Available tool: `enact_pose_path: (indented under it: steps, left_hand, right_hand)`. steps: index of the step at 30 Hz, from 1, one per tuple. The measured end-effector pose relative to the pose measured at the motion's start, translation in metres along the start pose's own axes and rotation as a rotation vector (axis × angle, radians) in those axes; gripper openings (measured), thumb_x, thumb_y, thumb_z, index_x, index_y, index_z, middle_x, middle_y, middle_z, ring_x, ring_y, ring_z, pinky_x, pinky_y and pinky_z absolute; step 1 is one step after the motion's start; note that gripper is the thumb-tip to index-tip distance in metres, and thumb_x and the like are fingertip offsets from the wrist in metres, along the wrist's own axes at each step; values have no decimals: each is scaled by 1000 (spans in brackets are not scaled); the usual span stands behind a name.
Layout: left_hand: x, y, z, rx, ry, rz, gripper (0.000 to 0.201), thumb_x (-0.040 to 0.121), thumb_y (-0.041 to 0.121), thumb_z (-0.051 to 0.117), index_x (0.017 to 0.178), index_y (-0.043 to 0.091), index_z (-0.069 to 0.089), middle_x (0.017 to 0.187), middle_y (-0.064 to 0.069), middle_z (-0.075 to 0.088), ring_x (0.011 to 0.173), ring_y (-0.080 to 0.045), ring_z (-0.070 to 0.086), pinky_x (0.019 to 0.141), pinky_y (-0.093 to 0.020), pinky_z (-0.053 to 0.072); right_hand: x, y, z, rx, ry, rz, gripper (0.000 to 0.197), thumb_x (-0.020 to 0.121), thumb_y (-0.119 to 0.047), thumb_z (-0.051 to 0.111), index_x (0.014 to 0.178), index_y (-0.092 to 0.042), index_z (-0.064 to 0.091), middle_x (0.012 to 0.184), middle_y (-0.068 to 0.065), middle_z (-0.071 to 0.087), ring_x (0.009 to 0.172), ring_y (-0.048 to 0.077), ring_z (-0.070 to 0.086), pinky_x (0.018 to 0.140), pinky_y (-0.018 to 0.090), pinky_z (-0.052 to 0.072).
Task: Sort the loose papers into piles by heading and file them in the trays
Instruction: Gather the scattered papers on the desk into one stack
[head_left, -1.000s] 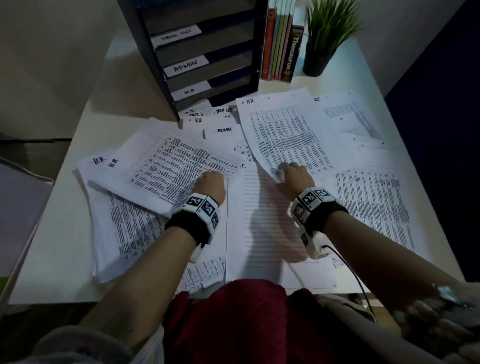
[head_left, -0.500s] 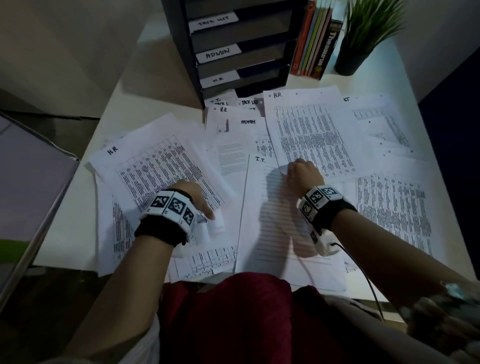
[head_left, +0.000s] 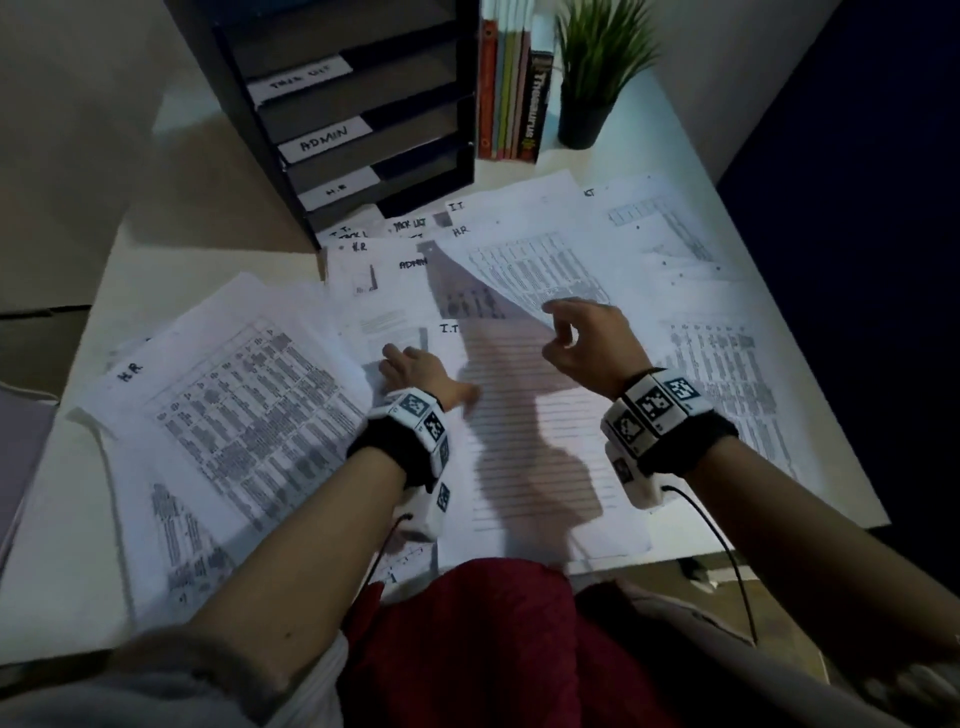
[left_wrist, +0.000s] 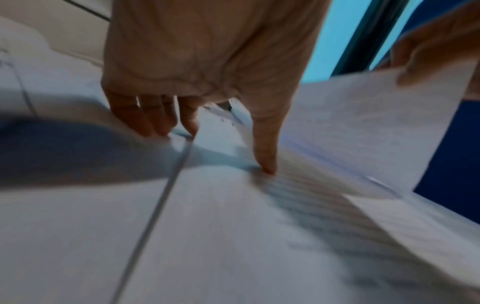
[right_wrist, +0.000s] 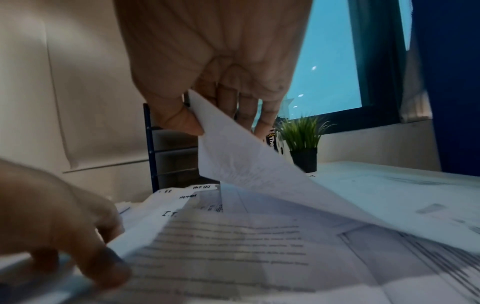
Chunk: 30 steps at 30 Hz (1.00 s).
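Loose printed sheets cover the white desk (head_left: 156, 249). My right hand (head_left: 576, 338) pinches the near corner of an H.R. sheet (head_left: 530, 265) (right_wrist: 249, 164) between thumb and fingers and lifts it off the pile. Under it lies a lined I.T. sheet (head_left: 535, 441) (right_wrist: 233, 236). My left hand (head_left: 415, 369) (left_wrist: 207, 82) rests with straight fingers on the papers, thumb tip touching the I.T. sheet's left edge. An H.R. pile (head_left: 234, 415) lies at the left. The black tray rack (head_left: 332, 114) at the back carries the labels TASK LIST, ADMIN and H.R.
Upright books (head_left: 511, 93) and a small potted plant (head_left: 592, 78) stand right of the rack. More sheets headed I.T., TASK LIST, H.R. and ADMIN (head_left: 405, 244) lie fanned before the rack. Printed sheets (head_left: 727, 374) reach the desk's right edge. A window (right_wrist: 330, 67) is behind.
My right hand has raised the H.R. sheet's corner off the desk. My left hand has left the H.R. pile and moved right onto the papers by the I.T. sheet.
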<state>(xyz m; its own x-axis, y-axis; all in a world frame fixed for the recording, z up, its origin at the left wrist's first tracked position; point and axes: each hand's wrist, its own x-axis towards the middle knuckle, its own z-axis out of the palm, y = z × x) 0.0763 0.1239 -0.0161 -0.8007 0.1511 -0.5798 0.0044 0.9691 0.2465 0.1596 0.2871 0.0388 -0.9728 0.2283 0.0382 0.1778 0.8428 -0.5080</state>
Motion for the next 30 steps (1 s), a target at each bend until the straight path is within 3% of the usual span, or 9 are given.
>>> enact_pose_path:
  steps: [3, 7, 10, 13, 16, 20, 25, 27, 30]
  left_hand:
    - [-2, 11, 16, -142, 46, 46, 63, 83, 35, 65, 125, -5, 42, 134, -19, 34, 123, -36, 36, 98, -40, 38]
    - [18, 6, 5, -706, 151, 7, 37, 91, 15, 52, 124, -1, 51, 128, -18, 56, 116, -33, 54, 92, -31, 43]
    - [36, 0, -7, -975, 146, -62, 44, 94, 35, 47, 123, 3, 51, 126, -16, 57, 112, -33, 56, 94, -35, 46]
    - [35, 3, -7, -1165, -158, -75, 80, 75, 68, 53, 128, 8, 45, 119, -14, 55, 111, -30, 55, 96, -43, 47]
    - [36, 2, 13, -963, -191, -36, 81, 58, 57, 77, 114, 6, 50, 108, -10, 60, 100, -28, 59, 92, -42, 49]
    - [28, 15, 10, -770, 86, 3, 41, 86, 19, 62, 118, -5, 54, 118, -17, 60, 106, -32, 58, 90, -31, 45]
    - [19, 30, -35, -697, 295, 93, 41, 94, 24, 50, 124, -4, 52, 128, -20, 55, 118, -32, 51, 89, -30, 40]
    - [18, 37, -49, -689, 304, 95, 46, 96, 28, 47, 131, -3, 46, 137, -19, 47, 125, -32, 44, 97, -31, 36]
    - [22, 51, -59, -659, 307, 86, 42, 96, 33, 45, 125, 2, 50, 136, -20, 47, 124, -32, 46, 91, -32, 38]
  right_hand:
    - [-18, 1, -5, 99, 11, 40, 19, 71, -3, 64, 89, 3, 66, 73, 6, 62, 77, 28, 60, 77, 30, 44]
    - [-38, 4, 6, 190, -167, 57, 22, 78, -6, 63, 99, -8, 68, 71, -4, 58, 79, 18, 60, 82, 26, 44]
    - [-50, 1, 23, 231, -347, 11, 15, 82, -16, 60, 71, -25, 58, 91, 12, 68, 90, 24, 63, 86, 35, 48]
    - [-59, -3, 38, 230, -505, -10, 21, 84, -32, 53, 66, -22, 52, 81, 10, 63, 80, 23, 58, 76, 33, 44]
    - [-59, 3, 40, 283, -606, 59, 27, 87, -33, 47, 82, -13, 64, 91, 10, 64, 88, 24, 58, 80, 31, 44]
    - [-50, 45, 17, 384, -400, 301, 34, 94, -32, 48, 97, -1, 63, 95, 14, 63, 86, 20, 56, 79, 28, 40]
    - [-47, 120, -18, 174, -80, 499, 22, 89, -19, 56, 91, 1, 64, 86, 12, 59, 74, 16, 50, 54, 16, 29]
    - [-42, 137, -26, 148, -65, 544, 21, 89, -17, 56, 95, 2, 64, 92, 15, 63, 76, 16, 51, 53, 15, 28]
    - [-24, 147, -33, 105, -111, 536, 26, 91, -19, 54, 100, 4, 62, 102, 19, 64, 80, 19, 54, 53, 16, 30]
